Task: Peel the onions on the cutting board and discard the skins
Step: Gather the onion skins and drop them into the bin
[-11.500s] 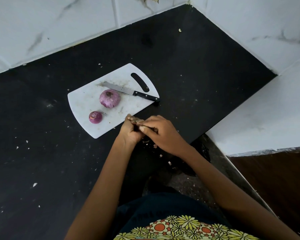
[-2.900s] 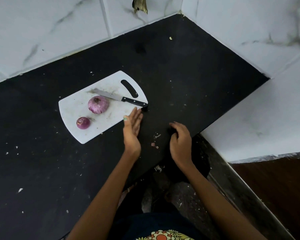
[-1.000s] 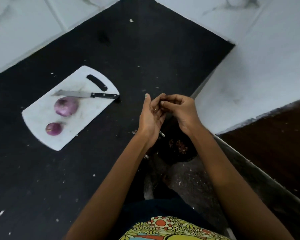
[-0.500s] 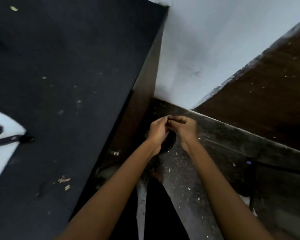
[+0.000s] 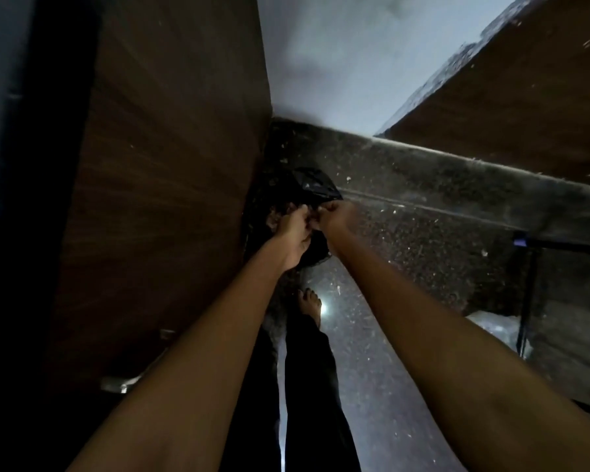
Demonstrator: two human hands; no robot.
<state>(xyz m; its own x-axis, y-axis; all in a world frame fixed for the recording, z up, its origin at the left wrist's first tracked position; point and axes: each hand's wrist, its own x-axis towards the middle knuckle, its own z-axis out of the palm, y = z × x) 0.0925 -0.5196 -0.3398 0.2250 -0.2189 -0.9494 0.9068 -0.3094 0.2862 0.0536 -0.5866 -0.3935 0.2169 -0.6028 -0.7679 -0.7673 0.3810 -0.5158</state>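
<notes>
Head view, looking steeply down past both bare forearms to the floor, where a black bag [image 5: 315,189] sits in the corner between a brown wooden cabinet front [image 5: 171,172] and a dark speckled ledge [image 5: 457,185].

The left hand [image 5: 295,229] and the right hand [image 5: 338,218] meet directly above the bag's mouth, fingertips close together. The fingers of both hands look curled toward each other, but the picture is dim and blurred, so it cannot be told whether either grip is pinching onion skin, rubbing scraps loose, or holding the bag's edge. No skin can be made out in the hands or falling from them.

One bare foot [image 5: 310,306] stands on the floor just on the person's side of the bag, with dark trouser legs beneath the arms. A metal cabinet handle [image 5: 133,376] shows on the cabinet front, well away from the bag toward the person.

The onions, the cutting board and the surface that carries them are all out of the picture.

Judged from the hands over the bag, this is the discarding step. How many onions remain unpeeled cannot be judged here.
</notes>
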